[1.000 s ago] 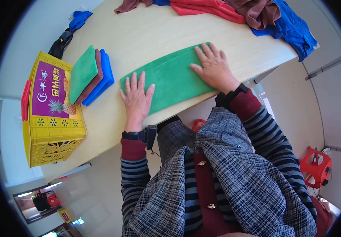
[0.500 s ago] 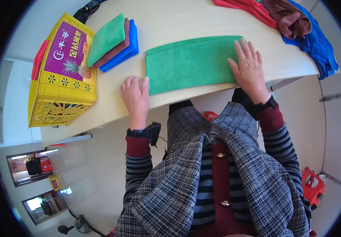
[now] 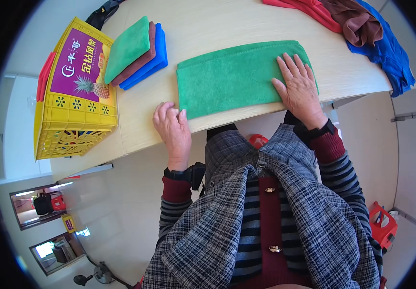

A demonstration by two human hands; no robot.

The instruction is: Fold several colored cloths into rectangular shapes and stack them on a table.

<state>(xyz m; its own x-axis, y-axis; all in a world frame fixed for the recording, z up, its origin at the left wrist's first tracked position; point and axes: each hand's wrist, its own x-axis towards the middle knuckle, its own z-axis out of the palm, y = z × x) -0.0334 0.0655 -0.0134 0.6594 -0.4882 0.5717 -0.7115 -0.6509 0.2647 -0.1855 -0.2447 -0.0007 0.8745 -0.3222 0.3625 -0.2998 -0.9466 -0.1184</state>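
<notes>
A folded green cloth (image 3: 232, 79) lies flat along the table's front edge, its long sides running left to right. My right hand (image 3: 300, 91) rests flat on its right end with the fingers spread. At the cloth's near left corner is my left hand (image 3: 173, 130), fingers loosely bent over the tabletop. The left thumb comes up to the cloth's edge, apart from the other fingers, and I see nothing held. Behind my left hand, a stack of folded cloths has a green one (image 3: 130, 44) on top, a brown one (image 3: 138, 67) under it and a blue one (image 3: 157, 62) lowest.
A yellow plastic crate (image 3: 75, 118) with a purple pineapple label stands left of the stack. Red (image 3: 309, 12), brown (image 3: 357, 24) and blue (image 3: 386, 60) cloths lie crumpled at the far right, the blue hanging over the table (image 3: 208, 29) edge. A red stool (image 3: 382, 224) is on the floor.
My left hand has moved right to the cloth's near left corner, its fingers bending more. My right hand has slid slightly down and left on the cloth.
</notes>
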